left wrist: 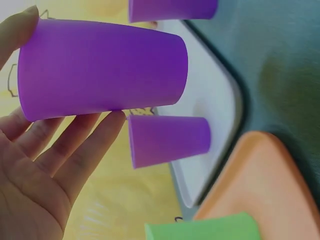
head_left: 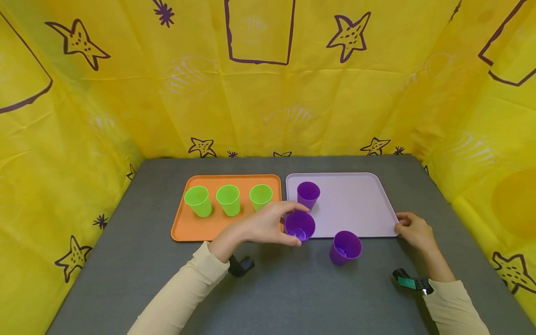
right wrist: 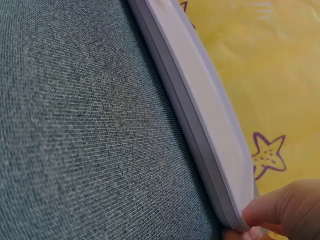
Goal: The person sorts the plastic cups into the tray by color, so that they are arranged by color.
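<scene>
My left hand (head_left: 272,223) grips a purple cup (head_left: 299,226) by its sides, with the mouth facing up, close over the near left part of the lilac tray (head_left: 351,204). In the left wrist view, the thumb is on one side of the held cup (left wrist: 102,70) and the fingers are on the other. A second purple cup (head_left: 308,194) stands upright on the tray's left side, just behind the held one. Another purple cup (head_left: 345,248) stands on the table in front of the tray. My right hand (head_left: 415,231) pinches the tray's near right corner, thumb on the rim (right wrist: 232,205).
An orange tray (head_left: 226,232) lies left of the lilac one. Three green cups stand on it in a row: a left one (head_left: 198,201), a middle one (head_left: 228,200) and a right one (head_left: 260,196). Yellow patterned cloth (head_left: 268,93) hangs behind and beside the grey table (head_left: 293,298).
</scene>
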Tool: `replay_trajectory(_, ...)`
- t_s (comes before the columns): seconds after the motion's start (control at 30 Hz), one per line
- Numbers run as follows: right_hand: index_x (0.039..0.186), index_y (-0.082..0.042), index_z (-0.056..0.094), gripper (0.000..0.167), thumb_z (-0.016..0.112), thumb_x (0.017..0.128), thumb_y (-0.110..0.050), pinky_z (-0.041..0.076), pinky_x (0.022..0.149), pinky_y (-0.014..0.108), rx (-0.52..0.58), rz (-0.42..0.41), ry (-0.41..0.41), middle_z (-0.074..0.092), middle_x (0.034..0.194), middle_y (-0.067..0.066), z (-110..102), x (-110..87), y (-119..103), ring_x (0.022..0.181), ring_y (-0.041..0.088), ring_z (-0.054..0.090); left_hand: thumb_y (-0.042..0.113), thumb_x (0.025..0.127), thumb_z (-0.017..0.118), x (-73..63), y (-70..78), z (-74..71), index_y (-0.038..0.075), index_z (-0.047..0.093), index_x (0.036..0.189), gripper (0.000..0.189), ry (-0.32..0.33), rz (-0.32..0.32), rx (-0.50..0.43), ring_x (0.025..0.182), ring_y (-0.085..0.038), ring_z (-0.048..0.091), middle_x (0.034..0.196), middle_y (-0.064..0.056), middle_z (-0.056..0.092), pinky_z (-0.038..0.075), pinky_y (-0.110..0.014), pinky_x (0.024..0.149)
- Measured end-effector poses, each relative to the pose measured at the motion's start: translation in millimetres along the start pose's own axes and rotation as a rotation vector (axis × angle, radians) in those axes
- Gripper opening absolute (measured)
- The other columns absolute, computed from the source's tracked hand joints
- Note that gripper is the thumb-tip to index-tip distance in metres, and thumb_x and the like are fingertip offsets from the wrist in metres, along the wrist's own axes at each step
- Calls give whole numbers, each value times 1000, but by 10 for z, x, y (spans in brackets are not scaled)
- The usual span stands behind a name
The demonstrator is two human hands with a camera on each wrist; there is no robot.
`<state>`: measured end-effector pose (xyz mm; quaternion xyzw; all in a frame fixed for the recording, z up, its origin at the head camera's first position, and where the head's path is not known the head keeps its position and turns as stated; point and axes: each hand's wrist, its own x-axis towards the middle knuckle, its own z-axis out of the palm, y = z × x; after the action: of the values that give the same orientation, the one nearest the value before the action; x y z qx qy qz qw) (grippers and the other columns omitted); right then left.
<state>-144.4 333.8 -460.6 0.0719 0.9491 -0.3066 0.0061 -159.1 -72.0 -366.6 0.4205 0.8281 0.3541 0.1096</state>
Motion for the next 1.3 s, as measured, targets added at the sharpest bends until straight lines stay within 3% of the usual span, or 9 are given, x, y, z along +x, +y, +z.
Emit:
replay_trajectory(0.3,113,9,54,40,54,78,-10,43,57,26,2,-5,6,64,87,20,5,-7,6,60,12,55,31,72,77,306,82,-9,14,50,129,65,28,5,-16,101,-10,56,123,1,56,52,-22,79)
replay_trajectory(0.67,113,9,54,40,54,78,-9,42,58,27,0,-13,3,64,87,21,5,-4,3,60,13,56,33,72,76,648,137,-15,14,49,129,66,85,22,1,90,-11,57,111,0,61,50,-16,72)
replay_trajectory(0.83,113,9,54,40,54,78,-9,43,56,26,5,-13,10,64,87,21,6,-8,0,60,12,56,37,74,74,791,171,0,16,48,130,66,107,-29,30,82,-8,56,105,4,60,48,-12,67)
replay_trajectory(1.07,113,10,54,39,54,77,-7,44,51,22,38,-10,18,63,85,19,7,-16,-10,59,10,54,38,73,74,992,207,52,13,49,130,67,155,-91,70,90,-7,56,114,2,59,45,-12,73)
replay_trajectory(1.3,113,10,54,40,54,78,-7,45,52,22,41,-7,17,63,86,21,9,-12,-7,58,10,55,41,72,74,1187,134,151,13,51,128,66,178,-163,78,94,-7,57,113,2,61,46,-13,75)
